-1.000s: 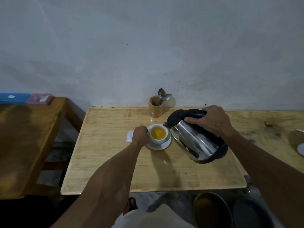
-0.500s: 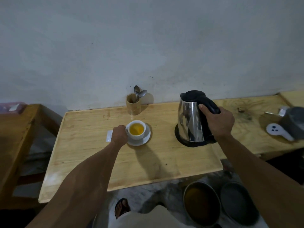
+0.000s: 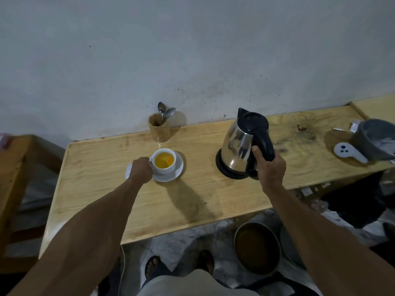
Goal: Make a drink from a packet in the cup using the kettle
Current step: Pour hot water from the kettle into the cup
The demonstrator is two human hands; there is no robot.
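Note:
A white cup (image 3: 164, 160) full of yellow liquid stands on a white saucer (image 3: 171, 175) on the wooden table (image 3: 203, 197). My left hand (image 3: 141, 169) is closed on the cup's left side at its handle. A white packet (image 3: 128, 170) lies flat just left of the saucer, mostly hidden behind that hand. To the right, the steel kettle (image 3: 239, 146) with a black lid stands upright on its black base (image 3: 224, 174). My right hand (image 3: 271, 167) grips the kettle's black handle.
A wooden holder (image 3: 159, 130) with two spoons stands against the wall behind the cup. A grey pot (image 3: 374, 137) and a white tool (image 3: 347, 151) sit at the table's right end. Round pans (image 3: 257, 247) lie on the floor below. Another wooden table (image 3: 12, 174) is left.
The kettle went from tilted over the cup to upright on its base at the right. My right hand stays on its handle; my left hand stays on the cup.

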